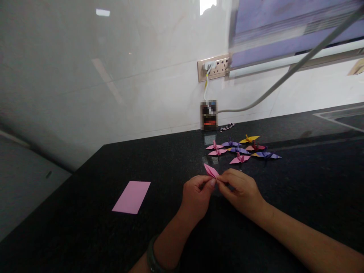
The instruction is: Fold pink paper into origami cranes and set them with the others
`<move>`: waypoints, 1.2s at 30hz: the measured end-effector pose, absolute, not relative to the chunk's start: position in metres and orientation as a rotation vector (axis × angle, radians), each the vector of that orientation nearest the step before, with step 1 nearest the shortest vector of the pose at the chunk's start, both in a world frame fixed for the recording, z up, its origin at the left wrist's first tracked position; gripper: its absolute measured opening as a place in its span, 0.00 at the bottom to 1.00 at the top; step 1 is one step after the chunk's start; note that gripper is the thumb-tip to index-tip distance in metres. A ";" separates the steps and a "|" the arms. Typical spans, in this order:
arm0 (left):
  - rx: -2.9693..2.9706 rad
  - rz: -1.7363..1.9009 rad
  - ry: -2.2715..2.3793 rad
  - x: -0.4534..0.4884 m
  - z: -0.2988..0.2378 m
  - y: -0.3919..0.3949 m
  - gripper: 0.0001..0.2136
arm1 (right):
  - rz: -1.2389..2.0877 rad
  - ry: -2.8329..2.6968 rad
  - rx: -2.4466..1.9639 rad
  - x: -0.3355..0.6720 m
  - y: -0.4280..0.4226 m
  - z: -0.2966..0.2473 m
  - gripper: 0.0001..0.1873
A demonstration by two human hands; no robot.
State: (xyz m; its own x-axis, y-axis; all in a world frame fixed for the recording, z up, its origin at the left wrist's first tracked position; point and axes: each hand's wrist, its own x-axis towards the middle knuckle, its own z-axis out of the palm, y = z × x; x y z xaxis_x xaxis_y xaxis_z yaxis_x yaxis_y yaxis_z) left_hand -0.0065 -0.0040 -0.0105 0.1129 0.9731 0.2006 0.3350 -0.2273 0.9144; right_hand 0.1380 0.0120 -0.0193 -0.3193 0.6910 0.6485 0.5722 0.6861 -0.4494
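A small piece of folded pink origami paper point(211, 170) is pinched between my two hands, its pointed end facing up and away from me. My left hand point(198, 194) closes thumb and fingers on its lower left side. From the right, my right hand point(240, 189) grips the lower corner with its fingertips, which hide part of the folds. Beyond the hands stand several folded paper cranes, among them a pink crane point(240, 158), a purple crane point(266, 155) and a yellow crane point(249, 139). Off to the left lies a flat pink paper sheet point(131, 197).
The black countertop point(93, 182) meets a pale tiled wall point(153, 76). Against the wall stands a blurred-out small item point(209, 115), with a dark beaded strand point(227, 127) beside it. A grey cable point(273, 89) slants across the upper right, near a wall socket point(214, 67).
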 end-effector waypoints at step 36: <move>1.125 1.116 0.867 -0.012 -0.009 0.002 0.10 | 0.802 -1.782 -0.967 0.134 0.005 -0.014 0.07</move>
